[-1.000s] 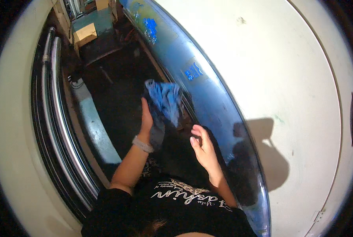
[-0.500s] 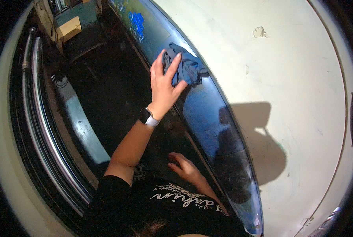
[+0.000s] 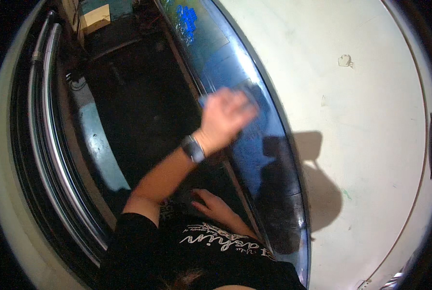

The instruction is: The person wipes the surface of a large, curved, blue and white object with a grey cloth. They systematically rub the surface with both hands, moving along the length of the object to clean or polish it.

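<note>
My left hand [image 3: 225,118], blurred by motion, is pressed down with bent fingers on a long, glossy blue panel [image 3: 254,166]. Under the fingers is a crumpled dark blue-grey cloth, mostly hidden by the hand; only smeared bits show at its edges. A watch [image 3: 193,148] with a pale band is on that wrist. My right hand [image 3: 213,205] hangs low in front of my dark shirt, fingers loosely stretched, thumb apart, holding nothing. A bright blue smear [image 3: 187,21] marks the panel's far end.
To the right of the panel spreads a wide off-white surface [image 3: 361,106] with small marks, and a shadow falls across both. Shiny metal rails [image 3: 51,125] run along the left. A pale blue strip [image 3: 97,140] lies beside them, and a yellowish board [image 3: 95,18] stands at the far left.
My left hand has moved nearer and to the right along the panel with the cloth, its fingers now more bent over it. The view has shifted slightly. My right hand stays low.
</note>
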Demonstrator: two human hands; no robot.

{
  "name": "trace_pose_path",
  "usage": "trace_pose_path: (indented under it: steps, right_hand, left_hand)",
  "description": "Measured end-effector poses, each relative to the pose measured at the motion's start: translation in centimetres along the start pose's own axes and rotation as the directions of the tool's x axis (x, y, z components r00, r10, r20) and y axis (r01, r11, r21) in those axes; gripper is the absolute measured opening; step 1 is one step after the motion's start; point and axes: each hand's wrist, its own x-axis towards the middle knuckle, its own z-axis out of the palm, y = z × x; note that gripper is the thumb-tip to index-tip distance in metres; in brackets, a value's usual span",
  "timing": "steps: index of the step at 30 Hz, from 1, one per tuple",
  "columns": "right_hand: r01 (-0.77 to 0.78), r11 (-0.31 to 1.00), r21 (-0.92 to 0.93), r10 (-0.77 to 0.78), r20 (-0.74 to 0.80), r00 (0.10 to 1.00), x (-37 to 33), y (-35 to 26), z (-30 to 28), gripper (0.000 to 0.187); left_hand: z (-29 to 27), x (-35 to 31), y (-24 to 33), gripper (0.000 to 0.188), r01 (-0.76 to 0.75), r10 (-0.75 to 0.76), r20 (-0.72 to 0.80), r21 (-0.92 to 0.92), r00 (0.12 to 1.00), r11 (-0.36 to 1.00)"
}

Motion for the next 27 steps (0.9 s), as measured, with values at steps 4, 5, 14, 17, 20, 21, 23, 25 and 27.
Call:
trace_pose_path:
  steps: [4, 5, 14, 17, 20, 21, 23, 25, 27]
  right_hand:
    - [-0.056, 0.998, 0.035, 0.057, -0.018, 0.998, -0.2, -1.3, -0.8, 0.043]
    - [-0.080, 0.996, 0.027, 0.081, -0.016, 0.997, -0.2, -1.0, -0.6, 0.043]
    - [-0.063, 0.998, 0.006, 0.063, 0.074, 0.995, 0.8, 0.3, 0.6, 0.042]
    - [-0.138, 0.990, 0.015, 0.137, 0.025, 0.990, 0.4, -0.3, -0.4, 0.041]
    - [-0.178, 0.984, 0.027, 0.178, 0.000, 0.984, -0.7, 1.5, 0.7, 0.040]
    - [-0.205, 0.978, 0.038, 0.205, 0.013, 0.979, -0.7, 2.0, 1.5, 0.040]
    - [-0.013, 0.999, 0.032, 0.014, -0.021, 1.000, -0.7, 2.4, 1.8, 0.039]
    - [0.046, 0.999, 0.011, -0.046, 0.008, 0.999, -0.4, 2.5, 2.0, 0.038]
    - [-0.068, 0.997, -0.031, 0.070, 0.060, 0.996, -0.1, 1.7, 1.5, 0.038]
  left_hand:
    - [-1.1, 4.0, -6.5, 0.037, 0.365, -0.330, -0.233, 0.126, 0.915, 0.923]
    - [-0.8, 3.1, -5.1, 0.036, 0.349, -0.339, -0.172, 0.034, 0.925, 0.936]
    - [-0.7, 0.0, -1.0, 0.028, -0.038, 0.037, 0.019, 0.048, 0.999, 0.998]
    - [-2.1, 3.0, -6.8, 0.017, 0.613, -0.564, 0.272, -0.519, 0.780, 0.596]
    - [-1.8, 2.8, -1.7, 0.025, 0.448, -0.441, 0.092, -0.293, 0.893, 0.845]
    - [-1.2, 1.6, 1.1, 0.029, 0.152, -0.136, -0.138, 0.114, 0.981, 0.982]
    - [0.0, -0.1, 7.8, 0.036, 0.439, -0.399, 0.184, -0.325, 0.898, 0.838]
    - [-0.1, -1.0, 7.8, 0.036, -0.117, 0.117, -0.008, -0.125, 0.993, 0.985]
    - [-0.7, 0.1, 3.1, 0.038, -0.130, 0.133, 0.101, -0.035, 0.986, 0.991]
